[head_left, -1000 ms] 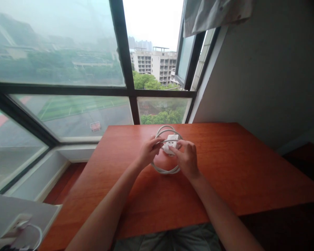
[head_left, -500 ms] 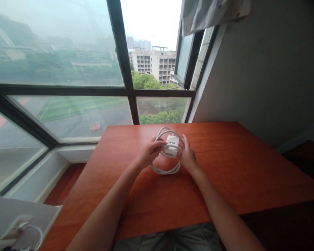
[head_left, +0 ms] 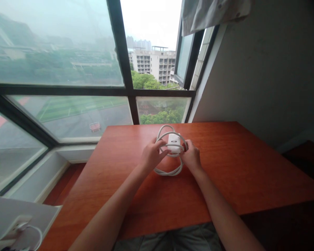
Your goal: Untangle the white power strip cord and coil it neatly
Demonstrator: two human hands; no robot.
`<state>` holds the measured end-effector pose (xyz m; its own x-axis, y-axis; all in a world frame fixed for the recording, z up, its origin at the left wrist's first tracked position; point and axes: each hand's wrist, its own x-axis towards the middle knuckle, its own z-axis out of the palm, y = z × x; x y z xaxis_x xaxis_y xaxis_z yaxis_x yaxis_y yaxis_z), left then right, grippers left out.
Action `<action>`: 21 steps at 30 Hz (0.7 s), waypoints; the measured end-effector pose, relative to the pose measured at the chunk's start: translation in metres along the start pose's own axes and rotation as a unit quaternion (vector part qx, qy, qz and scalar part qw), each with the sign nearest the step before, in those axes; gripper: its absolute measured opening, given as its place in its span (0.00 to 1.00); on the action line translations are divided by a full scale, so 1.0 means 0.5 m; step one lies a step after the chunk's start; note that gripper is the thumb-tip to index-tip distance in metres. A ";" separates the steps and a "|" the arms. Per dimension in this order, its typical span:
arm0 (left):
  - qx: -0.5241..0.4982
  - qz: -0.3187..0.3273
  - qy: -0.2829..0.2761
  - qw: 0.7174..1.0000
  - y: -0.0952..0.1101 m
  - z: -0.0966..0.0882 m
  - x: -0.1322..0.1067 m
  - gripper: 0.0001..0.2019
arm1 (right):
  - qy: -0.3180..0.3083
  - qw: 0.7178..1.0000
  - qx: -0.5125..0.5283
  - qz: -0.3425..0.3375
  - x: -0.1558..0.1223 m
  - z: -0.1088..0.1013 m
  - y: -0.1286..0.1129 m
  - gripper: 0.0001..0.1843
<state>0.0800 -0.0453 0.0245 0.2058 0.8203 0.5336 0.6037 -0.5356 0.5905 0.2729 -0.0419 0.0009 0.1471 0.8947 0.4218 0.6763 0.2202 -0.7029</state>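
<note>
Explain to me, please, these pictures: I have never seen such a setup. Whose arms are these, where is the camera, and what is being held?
There is no robot here: the arms belong to a person working with bare hands. One camera, worn on the head, looks forward and down. Before the person is a reddish-brown table beside windows. Over it is a pale cable in loose loops, with a white socket block among them. The right hand holds the loops' right side. The left hand has its fingers at their left side; how firmly is hard to tell.
</note>
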 end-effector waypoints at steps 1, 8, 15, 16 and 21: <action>0.014 -0.002 -0.002 1.000 0.002 -0.001 -0.001 0.09 | -0.011 1.000 0.017 0.004 0.001 -0.001 0.000 0.07; 0.085 -0.029 0.011 0.996 0.003 -0.019 0.000 0.08 | -0.144 0.953 0.264 0.024 0.005 -0.014 -0.011 0.17; 0.099 0.014 0.034 0.994 -0.001 -0.029 -0.001 0.08 | -0.261 0.809 0.516 0.109 0.005 -0.028 -0.019 0.17; 0.084 0.030 0.030 0.996 -0.001 -0.030 -0.001 0.08 | -0.267 0.799 0.524 0.123 0.006 -0.026 -0.017 0.20; -0.005 0.073 0.006 0.997 -0.008 -0.038 0.005 0.08 | -0.133 0.803 0.557 0.163 0.023 -0.016 0.009 0.22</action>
<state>0.0635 -0.0450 0.0353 0.2812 0.7307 0.6221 0.5601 -0.6514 0.5119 0.2837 -0.0339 0.0071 -0.0739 0.9942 0.0786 -0.4545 0.0366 -0.8900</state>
